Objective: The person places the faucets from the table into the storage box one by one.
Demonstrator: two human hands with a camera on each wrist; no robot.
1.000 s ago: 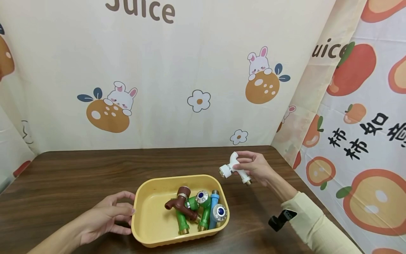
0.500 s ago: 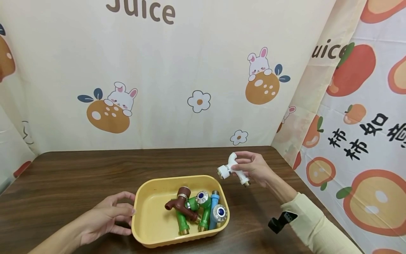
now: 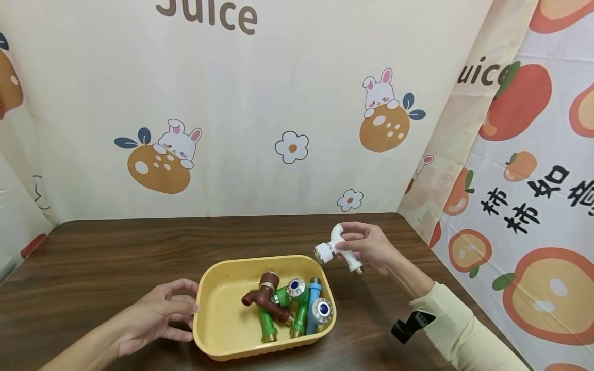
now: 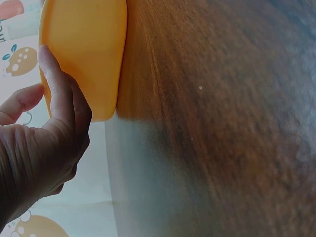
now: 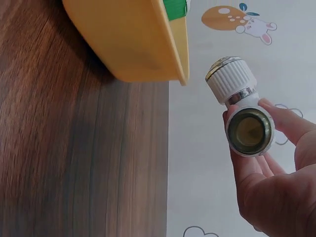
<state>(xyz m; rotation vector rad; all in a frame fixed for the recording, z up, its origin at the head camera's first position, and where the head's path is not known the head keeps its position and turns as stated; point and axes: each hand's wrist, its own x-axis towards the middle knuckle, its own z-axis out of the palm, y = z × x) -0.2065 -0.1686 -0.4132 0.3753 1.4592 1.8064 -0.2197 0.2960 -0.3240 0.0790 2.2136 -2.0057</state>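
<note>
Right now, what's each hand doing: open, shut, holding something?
Left hand: open, fingers resting against the yellow tray.
Right hand: fingers pinching the white faucet, held above the table.

A pale cream long sleeve (image 3: 459, 324) is worn on the right arm, with a small black clip-like device (image 3: 408, 325) seen at its cuff. The left forearm (image 3: 83, 353) is left bare, without sleeve.

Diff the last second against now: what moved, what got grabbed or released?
The right hand has carried the white faucet slightly left and toward the yellow tub, tilting its knob end lower toward the tub's far right corner. Nothing was taken or let go. The left hand stays against the tub's left wall, and the brown faucet, green faucets and blue faucet lie as before.
</note>
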